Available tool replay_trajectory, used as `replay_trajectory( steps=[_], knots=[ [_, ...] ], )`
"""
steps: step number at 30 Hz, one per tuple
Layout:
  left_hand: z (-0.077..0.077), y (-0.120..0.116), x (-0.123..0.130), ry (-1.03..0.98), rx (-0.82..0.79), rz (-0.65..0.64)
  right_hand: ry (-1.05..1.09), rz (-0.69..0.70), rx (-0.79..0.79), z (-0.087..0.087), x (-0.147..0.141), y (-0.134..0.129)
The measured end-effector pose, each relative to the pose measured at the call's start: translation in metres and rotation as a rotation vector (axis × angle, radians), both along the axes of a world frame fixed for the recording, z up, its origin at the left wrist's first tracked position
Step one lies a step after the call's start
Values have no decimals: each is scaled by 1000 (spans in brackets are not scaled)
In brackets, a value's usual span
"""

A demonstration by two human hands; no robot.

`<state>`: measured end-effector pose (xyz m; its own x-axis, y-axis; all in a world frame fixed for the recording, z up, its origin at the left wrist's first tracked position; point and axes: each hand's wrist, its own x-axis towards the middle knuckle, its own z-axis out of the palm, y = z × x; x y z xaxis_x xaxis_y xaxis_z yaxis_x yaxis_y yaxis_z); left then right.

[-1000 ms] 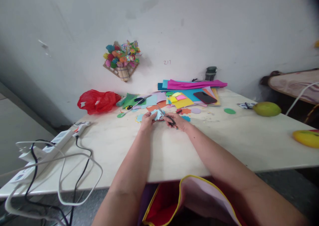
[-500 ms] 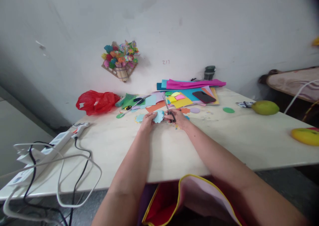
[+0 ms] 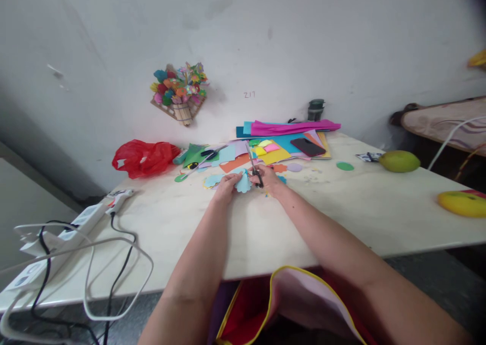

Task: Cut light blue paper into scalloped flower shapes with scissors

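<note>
Pinched between the fingers of my left hand [image 3: 228, 185] is a light blue paper piece [image 3: 243, 183] with a scalloped edge. My right hand [image 3: 266, 179] is closed around the black handles of a pair of scissors [image 3: 258, 177], whose blades point up and away over the table. Fingertips of my right hand are close to the paper's right edge; whether they touch it is hard to tell. More light blue scalloped paper [image 3: 213, 181] lies left of my left hand. Behind the hands are orange paper [image 3: 237, 163] and a lilac oval [image 3: 294, 167].
A red plastic bag [image 3: 146, 157], second scissors [image 3: 208, 155], a phone [image 3: 308, 147] and coloured sheets [image 3: 281, 155] lie toward the wall. A power strip [image 3: 56, 254] with cables is at left. A green mango [image 3: 399, 161] and a yellow one [image 3: 461, 203] are at right.
The light blue paper has turned in my left hand, and its scalloped edge now hangs lower. The scissors remain in my right hand. The whole view has shifted slightly.
</note>
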<state>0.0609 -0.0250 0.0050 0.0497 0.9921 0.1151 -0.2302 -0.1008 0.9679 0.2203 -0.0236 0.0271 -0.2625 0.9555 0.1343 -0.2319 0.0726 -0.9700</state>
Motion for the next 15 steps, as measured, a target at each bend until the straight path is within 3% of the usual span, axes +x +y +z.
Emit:
replay_trajectory(
  steps=[3, 4, 7, 15],
  knots=[
    [3, 1, 1, -73, -88, 47, -23, -55, 2, 1, 0, 0],
    [4, 0, 1, -88, -103, -3, -28, -77, 1, 2, 0, 0],
    [5, -1, -1, -82, -55, -70, -25, -131, -5, 3, 0, 1],
    [4, -3, -2, -71, -7, -34, -34, -137, -34, 3, 0, -1]
  ],
)
